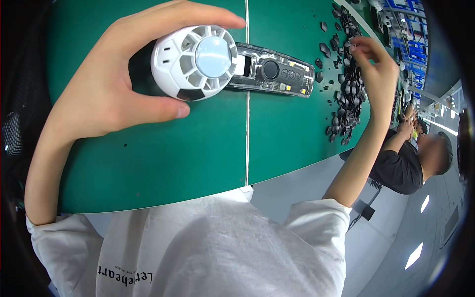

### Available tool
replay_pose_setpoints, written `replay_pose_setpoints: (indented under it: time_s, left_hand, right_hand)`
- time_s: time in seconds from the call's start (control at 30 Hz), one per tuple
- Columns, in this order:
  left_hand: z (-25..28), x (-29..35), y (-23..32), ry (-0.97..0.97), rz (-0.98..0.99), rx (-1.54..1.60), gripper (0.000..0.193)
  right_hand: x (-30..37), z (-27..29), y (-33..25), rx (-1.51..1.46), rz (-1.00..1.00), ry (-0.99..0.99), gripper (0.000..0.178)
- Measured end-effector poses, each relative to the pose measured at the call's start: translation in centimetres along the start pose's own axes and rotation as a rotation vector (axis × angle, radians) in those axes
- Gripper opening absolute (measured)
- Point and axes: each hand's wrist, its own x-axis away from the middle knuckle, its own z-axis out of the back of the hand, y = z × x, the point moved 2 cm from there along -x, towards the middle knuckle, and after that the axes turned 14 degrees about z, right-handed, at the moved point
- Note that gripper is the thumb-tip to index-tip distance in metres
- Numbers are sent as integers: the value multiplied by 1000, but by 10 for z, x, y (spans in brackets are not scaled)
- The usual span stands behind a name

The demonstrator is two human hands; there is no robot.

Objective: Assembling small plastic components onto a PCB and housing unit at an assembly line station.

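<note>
My left hand [106,91] curves around a white ball-shaped device [166,67], thumb below and fingers above. It has a slotted front with a pale round disc in the middle, and one black panel [195,94] on its lower side. A transparent handle [277,74] with a dark round button and smaller buttons extends from it to the right. At the right, my right hand [378,67] reaches the upper part of a heap of small black angular plastic pieces [352,89]. Its fingers are bent together at the heap; whatever lies between the fingertips is too small to make out.
A green table [173,158] carries everything, with a pale seam [247,138] running across it. Several loose black pieces lie left of the heap. Another person in a black shirt [401,166] sits at the right, with blue racks [415,49] farther off.
</note>
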Motion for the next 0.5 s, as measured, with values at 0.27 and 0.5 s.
replay_pose_setpoints:
  time_s: [0.27,0.5]
  left_hand:
    - [6,14,-18,-136,-85,57,61]
    - [-31,18,-13,-63,-251,-312,37]
  right_hand:
    - [-4,-6,16,72,-301,-317,13]
    - [26,2,-94,-98,-21,-15,11]
